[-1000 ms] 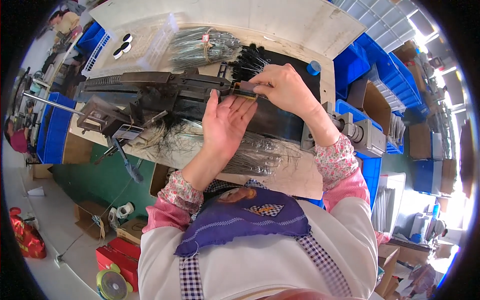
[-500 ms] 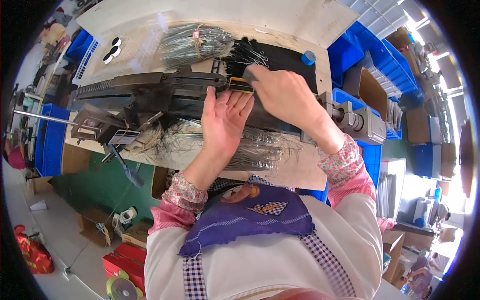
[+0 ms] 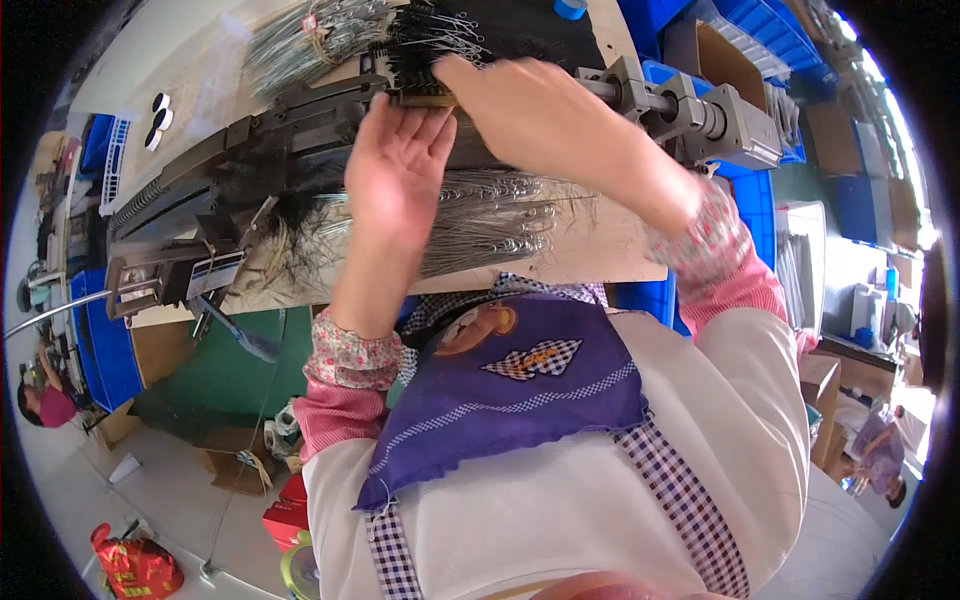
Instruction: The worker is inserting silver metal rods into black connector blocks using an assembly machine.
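My left hand [image 3: 395, 180] is palm up, its fingers stretched out under the end of a long dark metal machine [image 3: 290, 135]. Against its fingertips lies a narrow yellowish edged part [image 3: 425, 100] of the machine. My right hand [image 3: 545, 110] reaches across from the right with its fingers curled closed beside that part; whatever they hold is hidden. Just beyond both hands lies a pile of black-bristled wire brushes [image 3: 425, 45] with looped wire ends. Nearer me, a heap of loose thin metal wires [image 3: 490, 225] spreads over the wooden bench [image 3: 590, 255].
A tied bundle of wires [image 3: 315, 45] lies at the back left, near white-and-black round pieces [image 3: 158, 120]. A metal shaft unit [image 3: 740, 125] is at the right end, with blue bins [image 3: 750, 35] beyond. A metal bracket [image 3: 175, 275] juts out at front left. A person [image 3: 880, 450] is far right.
The view has shifted, so the bench sits higher in the picture. Both hands stay at the machine's end; the right forearm lies more across the bench, and its fingers remain curled.
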`<state>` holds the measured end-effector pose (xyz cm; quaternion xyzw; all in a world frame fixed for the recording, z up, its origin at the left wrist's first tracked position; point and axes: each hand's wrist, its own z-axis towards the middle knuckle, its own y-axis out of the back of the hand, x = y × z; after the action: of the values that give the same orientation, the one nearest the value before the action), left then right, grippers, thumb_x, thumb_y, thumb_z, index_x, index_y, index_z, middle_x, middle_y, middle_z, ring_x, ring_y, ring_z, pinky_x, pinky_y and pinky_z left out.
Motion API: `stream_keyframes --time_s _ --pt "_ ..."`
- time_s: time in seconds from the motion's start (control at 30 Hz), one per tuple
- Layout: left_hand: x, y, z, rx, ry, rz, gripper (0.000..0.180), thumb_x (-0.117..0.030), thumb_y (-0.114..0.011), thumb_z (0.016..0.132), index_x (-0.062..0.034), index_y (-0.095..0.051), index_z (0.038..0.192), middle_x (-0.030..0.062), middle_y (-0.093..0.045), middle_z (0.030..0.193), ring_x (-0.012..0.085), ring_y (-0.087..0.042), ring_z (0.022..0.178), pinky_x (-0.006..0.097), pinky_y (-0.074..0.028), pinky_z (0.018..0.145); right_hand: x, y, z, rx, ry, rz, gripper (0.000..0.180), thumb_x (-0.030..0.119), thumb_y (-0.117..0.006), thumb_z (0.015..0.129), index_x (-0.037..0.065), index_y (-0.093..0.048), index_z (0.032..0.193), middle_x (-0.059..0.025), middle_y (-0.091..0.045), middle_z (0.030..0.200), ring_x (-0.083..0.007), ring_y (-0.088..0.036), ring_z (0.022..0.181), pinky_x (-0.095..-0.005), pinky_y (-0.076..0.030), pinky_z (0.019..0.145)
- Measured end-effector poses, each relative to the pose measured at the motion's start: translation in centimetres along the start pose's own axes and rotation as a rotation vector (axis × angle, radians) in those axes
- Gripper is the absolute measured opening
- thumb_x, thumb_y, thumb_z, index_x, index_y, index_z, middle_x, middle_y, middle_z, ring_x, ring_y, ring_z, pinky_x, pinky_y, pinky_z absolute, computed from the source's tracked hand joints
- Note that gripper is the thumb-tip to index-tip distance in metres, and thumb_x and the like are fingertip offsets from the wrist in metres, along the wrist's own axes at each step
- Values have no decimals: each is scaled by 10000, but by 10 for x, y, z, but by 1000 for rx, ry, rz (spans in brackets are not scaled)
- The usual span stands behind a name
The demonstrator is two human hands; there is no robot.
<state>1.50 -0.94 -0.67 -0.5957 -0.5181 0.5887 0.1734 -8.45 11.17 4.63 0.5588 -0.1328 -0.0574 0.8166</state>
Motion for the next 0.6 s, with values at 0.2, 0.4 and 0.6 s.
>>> stream_keyframes --time_s 0.2,0.4,0.6 --pt "50 4 -9 -75 19 -36 298 -254 -575 940 -27 -539 1129 105 -553 1182 235 -498 1171 364 -366 1057 3 -23 -114 378 -210 334 168 80 -559 818 67 -524 982 -162 -640 800 -367 -633 764 -453 -502 633" --pt "28 1 -59 243 173 125 455 -245 -436 976 54 -429 1320 201 -487 1350 321 -507 1221 438 -378 1064 -9 -70 -135 463 42 223 221 89 -608 776 95 -545 988 -108 -634 820 -310 -655 818 -407 -519 648" --pt "-67 114 -115 -374 -1112 2262 499 -210 -582 911 -41 -473 1368 197 -465 1392 378 -408 1312 551 -313 1062 -27 -37 -130 247 13 453 257 18 -646 727 61 -580 971 -100 -621 826 -274 -628 759 -383 -493 631"
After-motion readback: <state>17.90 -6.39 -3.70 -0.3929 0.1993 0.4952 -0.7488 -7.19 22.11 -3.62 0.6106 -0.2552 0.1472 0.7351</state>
